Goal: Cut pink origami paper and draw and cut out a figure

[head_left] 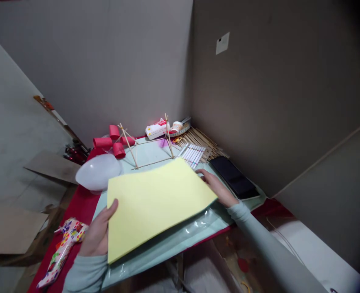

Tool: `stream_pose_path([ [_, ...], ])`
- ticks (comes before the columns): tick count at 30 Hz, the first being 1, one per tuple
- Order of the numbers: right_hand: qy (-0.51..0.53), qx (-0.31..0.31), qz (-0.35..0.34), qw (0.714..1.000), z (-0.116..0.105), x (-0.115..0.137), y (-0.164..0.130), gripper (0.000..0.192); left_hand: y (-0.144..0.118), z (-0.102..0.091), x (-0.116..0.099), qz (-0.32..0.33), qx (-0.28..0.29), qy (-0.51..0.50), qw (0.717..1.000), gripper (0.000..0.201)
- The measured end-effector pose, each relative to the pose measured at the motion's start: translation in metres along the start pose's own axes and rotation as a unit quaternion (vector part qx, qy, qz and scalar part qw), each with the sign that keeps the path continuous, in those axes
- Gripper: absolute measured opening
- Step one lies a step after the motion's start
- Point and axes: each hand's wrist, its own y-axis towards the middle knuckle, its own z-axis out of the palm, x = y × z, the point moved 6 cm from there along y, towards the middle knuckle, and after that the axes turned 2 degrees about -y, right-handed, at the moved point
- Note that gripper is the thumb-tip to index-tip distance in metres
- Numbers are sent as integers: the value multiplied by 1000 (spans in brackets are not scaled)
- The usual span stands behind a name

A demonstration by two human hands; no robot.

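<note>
A yellow sheet (158,199) lies aslant above the surface (195,230). Hands apart: the left hand (99,230) clamps its left edge, thumb on top; the right hand (213,185) meets its right edge, grip unclear. Light, even support should avoid creases.

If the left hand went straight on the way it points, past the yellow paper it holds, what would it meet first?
Probably the wooden stick frame, beyond the yellow paper, though depth is unclear.
</note>
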Motion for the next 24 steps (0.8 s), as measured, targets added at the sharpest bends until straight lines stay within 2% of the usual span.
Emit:
stream_pose_path([
  [2, -33, -2, -6, 999, -1, -1, 3, 37, 8, -17, 14, 34, 4, 18, 999, 66],
  [5, -54, 14, -1, 998, 1, -1, 6, 46, 14, -31, 17, 74, 13, 30, 997, 71],
  [9, -72, 26, -8, 997, 4, 2, 8, 52, 22, -31, 14, 78, 10, 71, 994, 73],
  [12, -89, 22, -12, 996, 6, 4, 10, 54, 31, -29, 5, 138, 13, 166, 976, 76],
  [15, -99, 21, -11, 995, 8, 4, 12, 56, 36, -29, -3, 182, 42, 235, 954, 80],
  [17, -94, 24, -4, 995, 10, 4, 13, 57, 37, -29, -4, 173, 62, 237, 954, 86],
  [20, -66, 39, 11, 997, 13, 4, 15, 57, 36, -29, -2, 128, 77, 212, 966, 97],
  [24, -17, 57, 26, 998, 18, 5, 13, 65, 31, -31, 1, 87, 56, 186, 977, 98],
])
